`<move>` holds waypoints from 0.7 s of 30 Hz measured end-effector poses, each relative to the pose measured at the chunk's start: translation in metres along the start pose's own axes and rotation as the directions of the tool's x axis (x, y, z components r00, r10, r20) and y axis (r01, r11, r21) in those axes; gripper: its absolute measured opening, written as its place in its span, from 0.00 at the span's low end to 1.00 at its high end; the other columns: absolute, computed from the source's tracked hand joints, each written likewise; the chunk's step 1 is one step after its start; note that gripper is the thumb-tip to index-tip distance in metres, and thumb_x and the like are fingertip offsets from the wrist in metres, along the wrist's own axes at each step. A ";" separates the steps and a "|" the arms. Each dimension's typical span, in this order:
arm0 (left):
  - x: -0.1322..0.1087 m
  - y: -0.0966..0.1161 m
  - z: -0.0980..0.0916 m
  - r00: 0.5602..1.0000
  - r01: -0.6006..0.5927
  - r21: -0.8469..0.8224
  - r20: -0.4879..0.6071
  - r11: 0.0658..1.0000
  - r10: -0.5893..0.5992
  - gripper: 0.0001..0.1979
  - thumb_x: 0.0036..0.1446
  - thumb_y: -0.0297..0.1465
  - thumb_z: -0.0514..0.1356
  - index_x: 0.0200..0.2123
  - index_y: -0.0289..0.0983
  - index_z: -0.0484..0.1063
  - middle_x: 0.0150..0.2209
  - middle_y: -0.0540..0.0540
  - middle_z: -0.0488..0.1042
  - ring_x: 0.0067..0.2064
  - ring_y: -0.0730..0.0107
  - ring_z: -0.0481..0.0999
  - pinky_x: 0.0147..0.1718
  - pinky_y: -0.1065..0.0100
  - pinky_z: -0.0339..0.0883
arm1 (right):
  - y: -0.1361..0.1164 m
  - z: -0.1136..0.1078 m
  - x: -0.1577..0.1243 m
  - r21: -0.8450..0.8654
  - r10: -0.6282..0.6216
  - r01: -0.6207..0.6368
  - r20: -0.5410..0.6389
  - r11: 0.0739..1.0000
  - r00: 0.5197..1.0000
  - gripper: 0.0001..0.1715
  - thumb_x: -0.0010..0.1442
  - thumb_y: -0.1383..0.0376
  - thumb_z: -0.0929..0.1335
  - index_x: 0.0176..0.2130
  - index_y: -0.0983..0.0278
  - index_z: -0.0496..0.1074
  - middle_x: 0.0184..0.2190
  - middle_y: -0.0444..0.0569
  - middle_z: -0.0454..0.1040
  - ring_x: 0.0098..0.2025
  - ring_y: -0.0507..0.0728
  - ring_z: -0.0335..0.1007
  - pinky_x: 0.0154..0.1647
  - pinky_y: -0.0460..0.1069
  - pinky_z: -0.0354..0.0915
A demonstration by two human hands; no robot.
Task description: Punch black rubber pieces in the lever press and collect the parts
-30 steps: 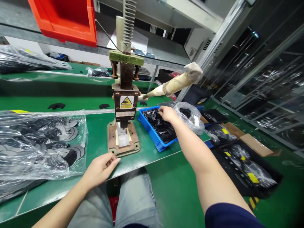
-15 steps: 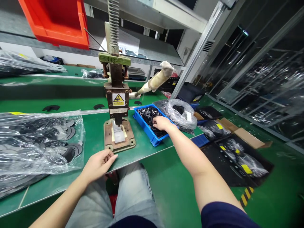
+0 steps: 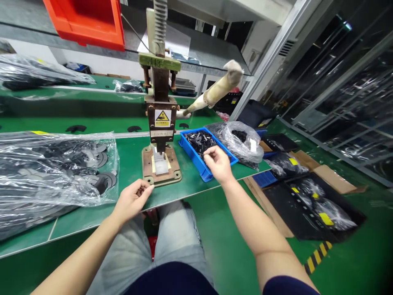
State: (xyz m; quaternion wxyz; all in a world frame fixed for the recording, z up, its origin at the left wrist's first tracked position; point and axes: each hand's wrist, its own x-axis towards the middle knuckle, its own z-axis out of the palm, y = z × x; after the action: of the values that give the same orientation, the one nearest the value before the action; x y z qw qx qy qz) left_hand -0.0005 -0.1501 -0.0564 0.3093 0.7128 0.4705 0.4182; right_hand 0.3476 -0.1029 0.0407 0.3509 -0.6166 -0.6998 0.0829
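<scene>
My right hand [image 3: 218, 164] is over the near part of a blue tray [image 3: 204, 169] heaped with small black parts [image 3: 199, 141]. Its thumb and fingertips are pinched together; whatever may be between them is too small to make out. Curled closed, my left hand [image 3: 134, 198] rests at the table's front edge, its thumb by the near corner of the press base, with nothing seen in it. Between the hands and farther back stands a hand press [image 3: 161, 98] with a warning label. Under its ram, a pale metal block [image 3: 160, 165] sits on the brown base plate [image 3: 147, 166].
A clear bag of flat dark curved pieces [image 3: 61, 176] covers the table's left side. Right of the tray lies a rolled plastic bag [image 3: 242, 139]. The press's wrapped lever [image 3: 215, 92] juts to the right. An orange-red bin [image 3: 89, 37] sits above; boxes with bagged parts [image 3: 322, 205] stand at right.
My right hand has drawn back from among the black parts toward the tray's near edge, fingers still pinched. My left hand stays by the press base. The whole view has shifted slightly.
</scene>
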 end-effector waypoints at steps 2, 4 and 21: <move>-0.010 0.012 0.001 0.999 -0.034 -0.053 -0.030 0.998 0.033 0.09 0.70 0.39 0.63 0.39 0.40 0.75 0.30 0.52 0.73 0.30 0.72 0.71 0.31 0.69 0.68 | -0.022 0.026 -0.040 0.439 -0.090 0.063 0.040 0.896 0.995 0.10 0.69 0.56 0.70 0.46 0.59 0.73 0.39 0.47 0.82 0.38 0.55 0.81 0.42 0.51 0.77; -0.022 0.027 0.001 0.996 -0.091 -0.093 -0.027 0.992 0.089 0.07 0.69 0.35 0.65 0.46 0.40 0.76 0.36 0.50 0.77 0.33 0.71 0.75 0.35 0.68 0.71 | -0.041 0.050 -0.076 0.586 -0.168 0.080 0.098 0.806 0.981 0.10 0.68 0.57 0.72 0.47 0.58 0.77 0.41 0.48 0.84 0.41 0.55 0.83 0.45 0.52 0.78; -0.049 0.045 -0.008 0.973 -0.201 -0.087 0.095 0.976 0.209 0.07 0.67 0.32 0.67 0.47 0.43 0.81 0.41 0.43 0.83 0.41 0.63 0.81 0.39 0.61 0.78 | -0.063 0.092 -0.117 0.591 -0.460 0.342 0.056 0.731 0.886 0.08 0.68 0.63 0.73 0.48 0.57 0.75 0.42 0.48 0.87 0.42 0.56 0.85 0.46 0.54 0.80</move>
State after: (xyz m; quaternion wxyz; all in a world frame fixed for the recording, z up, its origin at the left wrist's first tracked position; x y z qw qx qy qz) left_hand 0.0007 -0.2120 -0.0301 0.3157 0.7659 0.3612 0.4282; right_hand 0.2417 -0.1956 -0.0383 0.4554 -0.3063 -0.7913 0.2694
